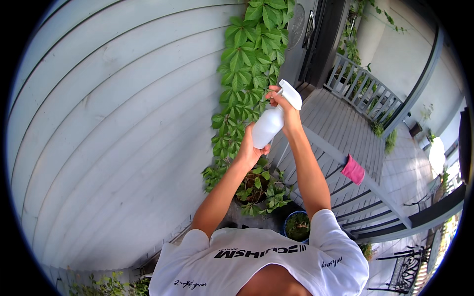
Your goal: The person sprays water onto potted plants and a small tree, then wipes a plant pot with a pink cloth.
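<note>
A white plastic spray bottle (268, 127) is held up in front of me, tilted, with its trigger head (290, 94) towards the top. My right hand (287, 107) grips it around the neck, fingers at the trigger side. Under the bottle's base, my left hand (251, 146) supports it from below and the side. Just behind both hands a climbing vine (237, 77) with broad green leaves runs up the wall. Whether spray is leaving the nozzle cannot be seen.
Pale clapboard siding (122, 122) fills the left. A grey railing (326, 146) with a pink cloth (353, 169) over it borders the wooden deck (333, 118) at right. Below stand a blue-rimmed pot (297, 226) and a leafy potted plant (255, 185). A door (298, 40) is beyond the vine.
</note>
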Action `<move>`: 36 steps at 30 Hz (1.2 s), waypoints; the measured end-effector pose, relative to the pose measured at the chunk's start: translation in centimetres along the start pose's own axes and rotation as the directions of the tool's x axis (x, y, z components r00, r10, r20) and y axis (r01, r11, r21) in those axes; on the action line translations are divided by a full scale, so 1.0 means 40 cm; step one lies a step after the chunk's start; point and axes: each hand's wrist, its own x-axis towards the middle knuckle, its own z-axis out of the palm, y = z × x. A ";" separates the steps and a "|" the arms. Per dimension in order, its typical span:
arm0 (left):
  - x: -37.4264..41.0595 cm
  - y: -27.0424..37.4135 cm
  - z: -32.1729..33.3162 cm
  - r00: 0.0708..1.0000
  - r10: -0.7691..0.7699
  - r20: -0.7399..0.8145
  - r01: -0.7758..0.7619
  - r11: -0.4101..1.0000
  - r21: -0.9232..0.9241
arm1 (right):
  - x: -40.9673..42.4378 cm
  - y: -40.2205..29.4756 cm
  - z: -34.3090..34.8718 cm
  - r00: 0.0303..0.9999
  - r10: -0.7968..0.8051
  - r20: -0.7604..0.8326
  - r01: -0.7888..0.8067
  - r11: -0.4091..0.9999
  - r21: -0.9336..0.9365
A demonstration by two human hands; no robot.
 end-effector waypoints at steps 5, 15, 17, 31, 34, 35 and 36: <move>-0.004 0.002 -0.003 0.995 0.057 -0.083 -0.054 0.998 0.028 | -0.005 -0.016 0.027 0.998 -0.026 -0.061 0.024 0.999 -0.043; -0.023 0.005 -0.015 0.987 0.093 -0.128 -0.085 0.994 0.069 | -0.033 0.014 0.026 0.988 -0.069 -0.140 0.051 0.991 -0.127; -0.023 0.005 -0.017 0.987 0.095 -0.127 -0.087 0.994 0.066 | -0.033 0.017 0.031 0.985 -0.087 -0.148 0.073 0.993 -0.097; 0.025 0.057 0.032 0.984 0.139 -0.114 -0.127 0.986 0.107 | 0.031 -0.043 0.036 0.970 -0.054 -0.238 0.052 0.999 -0.017; 0.068 0.102 0.069 0.977 0.177 -0.122 -0.152 0.971 0.186 | 0.076 -0.063 0.035 0.959 -0.052 -0.280 0.098 0.983 0.153; 0.069 0.108 0.081 0.980 0.172 -0.101 -0.151 0.971 0.187 | 0.080 -0.075 0.031 0.958 -0.044 -0.284 0.092 0.983 0.159; 0.070 0.115 0.091 0.982 0.168 -0.080 -0.150 0.970 0.190 | 0.088 -0.087 0.025 0.954 -0.065 -0.292 0.105 0.987 0.124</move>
